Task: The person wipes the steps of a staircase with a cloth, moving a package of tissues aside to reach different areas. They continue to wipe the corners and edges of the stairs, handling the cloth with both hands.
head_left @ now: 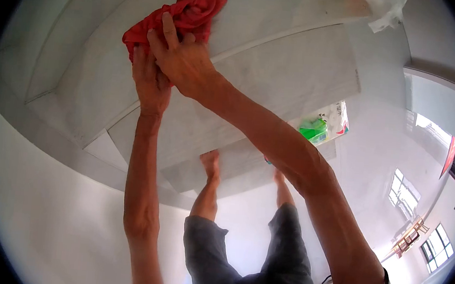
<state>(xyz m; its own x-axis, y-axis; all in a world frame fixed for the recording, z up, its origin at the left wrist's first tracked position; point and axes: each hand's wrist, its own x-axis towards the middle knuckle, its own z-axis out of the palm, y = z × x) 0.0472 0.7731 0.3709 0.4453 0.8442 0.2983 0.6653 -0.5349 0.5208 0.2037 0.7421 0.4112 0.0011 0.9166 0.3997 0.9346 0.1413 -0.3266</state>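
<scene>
the scene is lit brightly and evenly by daylight. pale glare from window reflections [402, 194] is seen on the glossy floor [374, 133] at the right. strong fisheye bending is shown, black corners are left, and the lower edge is blurred.

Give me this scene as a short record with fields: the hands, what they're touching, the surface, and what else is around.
Left hand: on the crumpled red cloth, partly under the other hand; grip unclear
Right hand: on top, pressing the same cloth
Surface: pale grey stone step of a staircase
Nearby: clear plastic bag with green contents on a lower step; white plastic bag higher up
Person: bare feet, grey trousers
</scene>
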